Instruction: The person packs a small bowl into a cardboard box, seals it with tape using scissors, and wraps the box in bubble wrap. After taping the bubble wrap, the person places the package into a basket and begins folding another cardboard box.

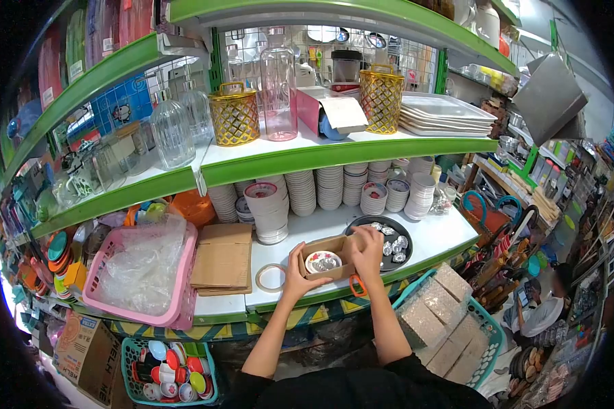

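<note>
A small open cardboard box [314, 250] sits near the front edge of the white shelf. Inside it lies a white bowl with a red floral pattern [314, 258], with a shiny silver piece in it. My left hand [296, 278] is wrapped around the box's left side, thumb along the front. At the right end, my right hand [367, 253] grips the box wall with bent fingers. Just behind that hand is a round black tray [405, 256] holding several shiny silver pieces [398, 243]. Orange scissor handles [357, 286] show beneath my right wrist.
Stacked bowls [271, 211] line the shelf's back. To the left are a tape roll [260, 278], flattened cardboard [222, 259] and a pink basket [183, 300] with plastic bags. A teal crate [496, 341] holds wrapped boxes at lower right. A green-edged shelf [348, 155] overhangs.
</note>
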A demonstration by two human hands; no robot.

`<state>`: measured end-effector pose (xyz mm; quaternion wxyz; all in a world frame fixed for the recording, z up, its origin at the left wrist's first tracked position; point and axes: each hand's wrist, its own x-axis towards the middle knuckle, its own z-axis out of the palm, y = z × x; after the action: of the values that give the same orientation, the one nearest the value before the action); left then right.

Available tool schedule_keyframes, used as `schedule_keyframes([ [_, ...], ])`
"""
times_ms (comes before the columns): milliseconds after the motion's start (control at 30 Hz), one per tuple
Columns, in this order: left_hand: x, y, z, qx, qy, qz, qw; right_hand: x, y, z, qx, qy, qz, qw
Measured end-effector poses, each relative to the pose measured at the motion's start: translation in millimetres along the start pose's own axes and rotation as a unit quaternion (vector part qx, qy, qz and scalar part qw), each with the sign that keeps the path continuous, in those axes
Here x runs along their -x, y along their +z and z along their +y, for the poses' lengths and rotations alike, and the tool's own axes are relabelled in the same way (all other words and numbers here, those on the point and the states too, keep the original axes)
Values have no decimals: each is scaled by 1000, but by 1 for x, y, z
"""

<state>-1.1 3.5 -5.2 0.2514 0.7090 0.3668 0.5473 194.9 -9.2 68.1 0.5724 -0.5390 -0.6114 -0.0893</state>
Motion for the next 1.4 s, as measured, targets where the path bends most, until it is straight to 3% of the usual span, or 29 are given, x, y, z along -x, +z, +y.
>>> schedule_keyframes([
  [67, 0, 0, 2, -43, 23, 15, 999, 10, 10, 21, 34, 18, 9, 999],
  [100, 0, 0, 2, -88, 45, 29, 995, 15, 17, 30, -131, 126, 37, 983],
  [133, 1, -1, 2, -88, 45, 30, 995, 22, 26, 41, -289, 230, 62, 927],
  [200, 4, 0, 1, -105, 39, 54, 992, 29, 28, 50, -320, 278, 38, 905],
  [267, 4, -1, -8, -93, 34, 67, 993, 33, 24, 37, -526, 392, 47, 753],
  [300, 4, -1, -11, -81, 31, 81, 993, 34, 25, 33, -555, 410, 36, 723],
  [333, 5, -1, -13, -82, 30, 82, 993, 35, 25, 28, -555, 411, 35, 722],
  [400, 6, 1, -10, 150, -77, 136, 976, 38, 25, 18, -557, 397, 37, 728],
  [467, 8, -3, 0, 186, -86, 166, 965, 40, 26, 14, -556, 389, 30, 734],
  [533, 9, -7, -10, 396, -163, 217, 877, 45, 30, 12, -538, 402, 28, 740],
  [700, 14, -11, 2, 428, -148, 191, 871, 62, 42, 3, -542, 371, 19, 754],
  [800, 13, -11, 20, 387, -118, 134, 904, 65, 41, -6, -519, 341, -7, 784],
  [867, 12, -12, 30, 329, -88, 35, 940, 61, 30, -21, -470, 269, -83, 836],
  [900, 11, -14, 28, 328, -88, 36, 940, 63, 32, -16, -433, 244, -107, 861],
  [933, 8, -16, 24, 219, -47, -2, 975, 65, 35, -10, -434, 244, -108, 861],
  [967, 7, -19, 20, 107, -5, -41, 993, 68, 39, -4, -384, 192, -132, 894],
  [1000, 5, -23, 24, 106, -6, -41, 993, 66, 36, -5, -331, 140, -156, 920],
  [1067, 4, -32, 33, -13, -2, -94, 995, 62, 25, -3, -311, 143, -195, 919],
  [1133, 2, -39, 38, -48, 2, -119, 992, 57, 17, 4, -253, 24, -266, 930],
  [1167, 0, -42, 39, -82, 7, -143, 986, 55, 12, 7, -254, 24, -264, 930],
  [1333, -4, -45, 26, -126, 16, -163, 978, 31, -12, 3, -169, -31, -391, 904],
  [1400, -6, -44, 19, -116, 25, -153, 981, 31, -11, 6, -170, -36, -372, 912],
])
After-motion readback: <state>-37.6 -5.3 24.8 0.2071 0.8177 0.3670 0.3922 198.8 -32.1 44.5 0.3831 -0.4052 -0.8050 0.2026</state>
